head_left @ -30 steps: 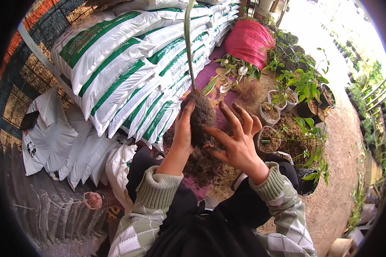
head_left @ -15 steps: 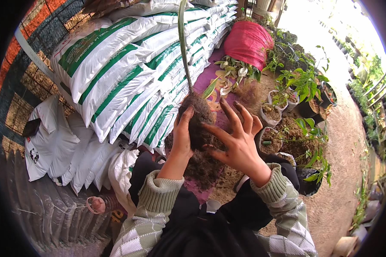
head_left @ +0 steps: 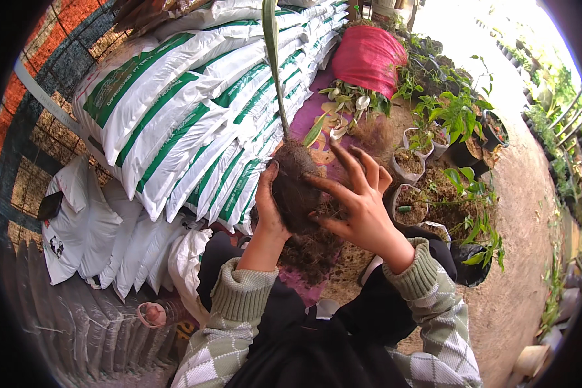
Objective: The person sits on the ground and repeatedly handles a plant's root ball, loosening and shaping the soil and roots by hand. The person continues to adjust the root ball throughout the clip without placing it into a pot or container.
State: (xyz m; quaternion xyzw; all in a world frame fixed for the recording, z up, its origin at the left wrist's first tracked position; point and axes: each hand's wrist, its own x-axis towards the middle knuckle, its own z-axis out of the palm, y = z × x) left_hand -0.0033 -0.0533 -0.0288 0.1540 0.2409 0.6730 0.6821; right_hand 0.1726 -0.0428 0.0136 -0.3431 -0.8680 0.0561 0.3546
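Note:
A plant's soil ball [head_left: 295, 187], dark and rounded, is held up in front of me, with one long green leaf [head_left: 273, 71] rising from its top. My left hand [head_left: 269, 207] cups the ball from the left, its thumb along the side and the other fingers hidden behind. From the right, my right hand [head_left: 362, 200] has its fingers spread, with the index finger and thumb touching the ball's side. Beneath the ball lies a loose heap of dark soil and roots [head_left: 307, 258] on a purple sheet [head_left: 320, 107].
White and green sacks [head_left: 194, 123] are stacked at the left, with plain white bags [head_left: 84, 226] nearer. A red sack [head_left: 370, 58] stands at the back beside pulled leaves [head_left: 355, 100]. Bagged plants [head_left: 409, 165] line the right, next to a concrete path [head_left: 524, 220]. A small white cup [head_left: 326, 308] sits near my legs.
The soil ball has turned slightly, showing more of its face. My left thumb has shifted back to its left edge, and my right fingers have moved a little along its side.

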